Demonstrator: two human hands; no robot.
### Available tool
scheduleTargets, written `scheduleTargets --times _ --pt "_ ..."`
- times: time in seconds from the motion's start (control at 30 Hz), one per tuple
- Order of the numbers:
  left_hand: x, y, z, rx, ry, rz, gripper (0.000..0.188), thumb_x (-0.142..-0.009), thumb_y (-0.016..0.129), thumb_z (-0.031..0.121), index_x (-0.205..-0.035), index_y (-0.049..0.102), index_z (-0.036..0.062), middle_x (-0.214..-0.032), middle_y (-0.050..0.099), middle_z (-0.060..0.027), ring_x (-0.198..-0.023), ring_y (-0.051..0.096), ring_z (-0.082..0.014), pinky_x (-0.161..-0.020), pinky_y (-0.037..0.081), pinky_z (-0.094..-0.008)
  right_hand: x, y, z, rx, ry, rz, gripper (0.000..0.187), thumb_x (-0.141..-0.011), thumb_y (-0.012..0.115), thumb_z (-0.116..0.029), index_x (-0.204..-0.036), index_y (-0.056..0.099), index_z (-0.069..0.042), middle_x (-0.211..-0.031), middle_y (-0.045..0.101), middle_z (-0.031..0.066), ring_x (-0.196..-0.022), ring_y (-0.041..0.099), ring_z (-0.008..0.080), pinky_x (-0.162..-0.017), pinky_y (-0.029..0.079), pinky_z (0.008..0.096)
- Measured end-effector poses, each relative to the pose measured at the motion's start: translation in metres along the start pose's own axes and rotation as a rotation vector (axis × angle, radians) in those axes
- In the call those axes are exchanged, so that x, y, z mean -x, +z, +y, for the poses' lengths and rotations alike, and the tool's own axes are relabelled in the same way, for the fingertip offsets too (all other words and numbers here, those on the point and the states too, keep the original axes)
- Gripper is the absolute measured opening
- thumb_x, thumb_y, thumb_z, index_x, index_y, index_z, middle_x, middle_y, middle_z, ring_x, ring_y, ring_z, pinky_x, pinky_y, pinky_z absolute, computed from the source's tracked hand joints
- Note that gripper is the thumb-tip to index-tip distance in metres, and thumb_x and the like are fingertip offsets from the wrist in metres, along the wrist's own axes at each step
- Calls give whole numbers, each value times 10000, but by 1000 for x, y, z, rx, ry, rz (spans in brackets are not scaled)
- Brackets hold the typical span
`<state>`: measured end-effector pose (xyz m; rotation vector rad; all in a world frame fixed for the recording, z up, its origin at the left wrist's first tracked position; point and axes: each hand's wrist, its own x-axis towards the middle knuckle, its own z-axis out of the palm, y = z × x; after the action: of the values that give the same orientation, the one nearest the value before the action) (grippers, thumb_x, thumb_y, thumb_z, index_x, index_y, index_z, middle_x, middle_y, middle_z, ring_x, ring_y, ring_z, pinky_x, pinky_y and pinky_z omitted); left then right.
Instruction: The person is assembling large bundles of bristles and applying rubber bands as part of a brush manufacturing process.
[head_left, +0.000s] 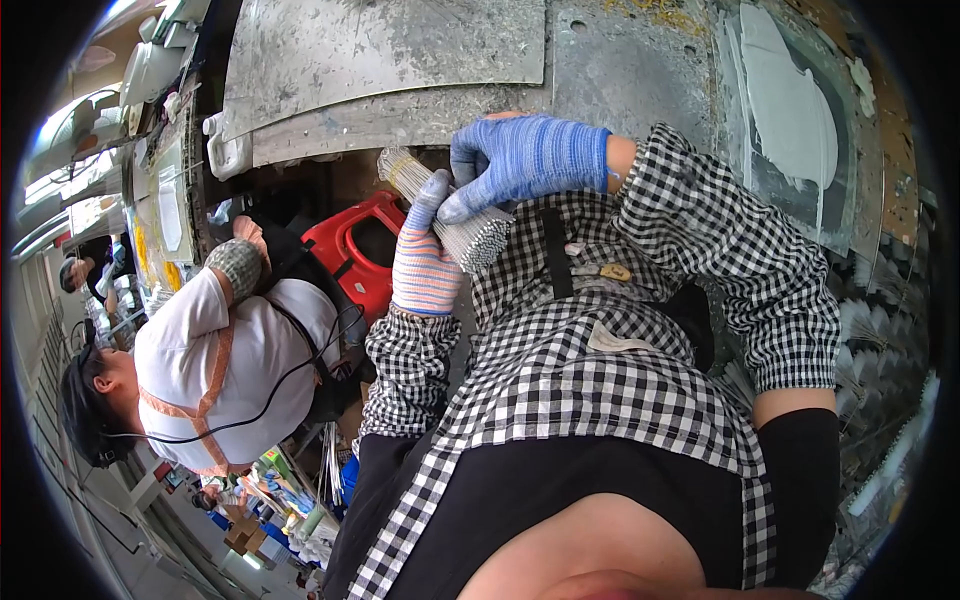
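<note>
A thick bundle of thin, pale grey rods [478,240] lies slantwise over my lap, just off the near edge of the worktable. Its cut ends face me at the lower right, and a band seems to circle its far upper-left end. My left hand [425,262], in a pink and blue striped glove, is closed round the bundle from the left, thumb on top. From above, my right hand [535,155] in a blue knitted glove curls over the bundle, thumb and fingertips against the rods. Whether the rods are metal or another material I cannot tell.
Ahead stretches a stained grey worktable [640,100] with a loose metal sheet [390,45] on it. White paste [790,100] coats a plate at the right. On the left are a red plastic chair [350,245], a white jug [230,148] and a co-worker in a white shirt [240,375].
</note>
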<state>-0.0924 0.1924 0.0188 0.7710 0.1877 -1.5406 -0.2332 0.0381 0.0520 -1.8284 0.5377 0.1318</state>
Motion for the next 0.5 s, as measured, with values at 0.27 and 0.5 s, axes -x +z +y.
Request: scheduleTargets --times 0.27,0.5 --pt "-1 12 -5 -75 1 -12 536 -984 620 210 -1405 422 -57 -1363 536 -231 -1252 553 -354 -1091 460 -519 2 -1 12 -305 13 -76 476 -791 829 -451 -969 691 -32 -837 682 74 -752 662 141 -652 550 270" --pt "4 17 -7 -147 38 -1 546 -981 611 178 -1421 399 -64 -1377 529 -232 -1239 569 -356 -1084 470 -520 3 3 18 -391 -25 -51 375 -806 818 -349 -971 694 -36 -839 684 70 -749 663 142 -674 561 282"
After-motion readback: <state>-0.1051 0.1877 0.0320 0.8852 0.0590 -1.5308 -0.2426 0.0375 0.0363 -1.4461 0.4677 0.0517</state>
